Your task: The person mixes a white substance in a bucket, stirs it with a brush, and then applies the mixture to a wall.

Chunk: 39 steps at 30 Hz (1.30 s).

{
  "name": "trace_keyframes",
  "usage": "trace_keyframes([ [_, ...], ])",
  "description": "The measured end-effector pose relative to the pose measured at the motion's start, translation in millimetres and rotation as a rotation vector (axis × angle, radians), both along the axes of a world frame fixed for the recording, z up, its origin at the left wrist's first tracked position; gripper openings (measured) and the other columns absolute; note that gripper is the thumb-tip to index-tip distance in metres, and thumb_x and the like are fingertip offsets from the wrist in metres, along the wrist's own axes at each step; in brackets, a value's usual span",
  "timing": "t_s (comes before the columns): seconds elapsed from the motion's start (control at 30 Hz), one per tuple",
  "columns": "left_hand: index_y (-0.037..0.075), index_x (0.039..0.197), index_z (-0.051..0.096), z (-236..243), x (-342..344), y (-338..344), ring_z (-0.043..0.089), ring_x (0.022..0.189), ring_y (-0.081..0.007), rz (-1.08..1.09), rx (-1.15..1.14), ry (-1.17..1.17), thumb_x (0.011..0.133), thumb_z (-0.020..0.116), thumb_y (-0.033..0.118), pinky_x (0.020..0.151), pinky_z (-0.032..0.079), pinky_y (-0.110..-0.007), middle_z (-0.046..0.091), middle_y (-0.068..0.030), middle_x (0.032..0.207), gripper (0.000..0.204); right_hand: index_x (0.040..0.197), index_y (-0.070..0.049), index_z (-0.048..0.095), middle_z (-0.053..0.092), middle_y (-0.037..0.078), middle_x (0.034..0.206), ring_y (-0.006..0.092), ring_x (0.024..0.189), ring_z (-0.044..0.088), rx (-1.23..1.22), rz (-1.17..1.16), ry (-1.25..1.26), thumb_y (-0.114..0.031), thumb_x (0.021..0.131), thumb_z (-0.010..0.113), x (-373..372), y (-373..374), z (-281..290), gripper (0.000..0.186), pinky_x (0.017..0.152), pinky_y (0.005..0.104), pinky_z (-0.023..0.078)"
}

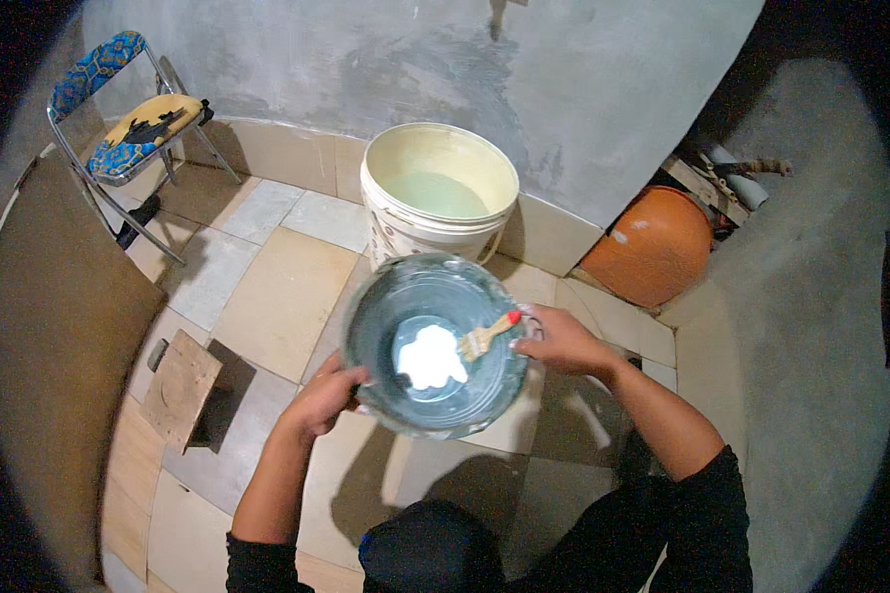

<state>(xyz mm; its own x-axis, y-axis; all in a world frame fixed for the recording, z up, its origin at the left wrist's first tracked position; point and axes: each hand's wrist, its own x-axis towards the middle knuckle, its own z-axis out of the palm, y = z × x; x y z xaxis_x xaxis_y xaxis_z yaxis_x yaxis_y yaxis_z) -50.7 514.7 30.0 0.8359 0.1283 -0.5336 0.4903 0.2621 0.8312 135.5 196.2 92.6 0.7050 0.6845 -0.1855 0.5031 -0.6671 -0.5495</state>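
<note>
Between both hands I hold a round grey-green basin (378, 336) with a worn, stained rim. A pool of bright white liquid (430, 358) lies on its bottom. Inside, a paintbrush (489, 336) with a wooden, red-tipped handle leans against the right wall. My left hand (328, 393) grips the rim at the lower left, thumb over the edge. At the right side my right hand (562, 341) is closed on the rim, near the brush's red tip. Just beyond the basin stands a large white bucket (415, 235), partly filled with pale greenish liquid.
A folding chair (133, 133) with a torn patterned seat stands at the far left. A low wooden stool (181, 390) is on the tiled floor (277, 287) to my left. An orange rounded object (653, 247) and some scraps lie by the grey wall (346, 69) at right.
</note>
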Motion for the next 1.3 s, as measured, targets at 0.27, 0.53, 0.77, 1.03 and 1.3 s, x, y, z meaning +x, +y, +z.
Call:
trace_keyframes([
  [0.27,0.002,0.124,0.057,47.8,-37.8,78.7,0.067,0.082,-0.0179,0.32,0.05,-0.112,0.08,0.058,0.006,0.065,0.054,-0.03,0.068,-0.0073,0.102,0.045,0.135,0.006,0.053,0.064,0.02,0.094,0.0313,0.083,0.064,0.298,0.201,-0.222,-0.023,0.09,0.075,8.7,97.1,-9.4,0.058,0.071,0.0428,0.05],
  [0.53,0.003,0.124,0.056,163.0,-7.3,94.9,0.063,0.088,-0.0152,0.452,0.079,-0.167,0.08,0.055,0.005,0.079,0.054,-0.035,0.064,-0.0064,0.103,0.044,0.135,0.003,0.055,0.065,0.01,0.105,0.0157,0.092,0.063,0.858,-0.057,0.229,-0.011,0.095,0.065,22.8,74.7,60.4,0.043,0.086,0.0289,0.053],
  [0.77,0.009,0.13,0.05,188.1,-7.6,83.0,0.065,0.073,-0.0188,0.339,0.182,-0.296,0.092,0.051,0.012,0.063,0.057,-0.037,0.064,-0.0074,0.099,0.038,0.118,0.0,0.064,0.068,0.004,0.091,0.0105,0.079,0.059,1.23,-0.457,0.133,-0.008,0.094,0.062,-42.5,39.8,39.5,0.026,0.073,0.0253,0.048],
  [1.03,0.005,0.137,0.045,131.7,-5.8,64.2,0.07,0.079,-0.0212,0.392,0.201,-0.64,0.09,0.05,0.004,0.064,0.063,-0.038,0.065,-0.0121,0.107,0.047,0.11,-0.001,0.068,0.071,0.008,0.097,0.0152,0.09,0.065,0.971,-0.284,-0.341,-0.007,0.092,0.067,-105.4,87.0,78.3,0.019,0.084,0.0294,0.052],
  [1.3,0.002,0.136,0.047,107.4,54.4,73.0,0.069,0.084,-0.0206,0.341,0.102,-0.528,0.091,0.05,0.004,0.061,0.063,-0.036,0.064,-0.014,0.108,0.045,0.137,-0.012,0.058,0.062,0.024,0.117,0.0406,0.114,0.062,0.028,0.361,-0.4,-0.008,0.085,0.068,-21.9,231.5,75.3,0.053,0.095,0.0502,0.051],
])
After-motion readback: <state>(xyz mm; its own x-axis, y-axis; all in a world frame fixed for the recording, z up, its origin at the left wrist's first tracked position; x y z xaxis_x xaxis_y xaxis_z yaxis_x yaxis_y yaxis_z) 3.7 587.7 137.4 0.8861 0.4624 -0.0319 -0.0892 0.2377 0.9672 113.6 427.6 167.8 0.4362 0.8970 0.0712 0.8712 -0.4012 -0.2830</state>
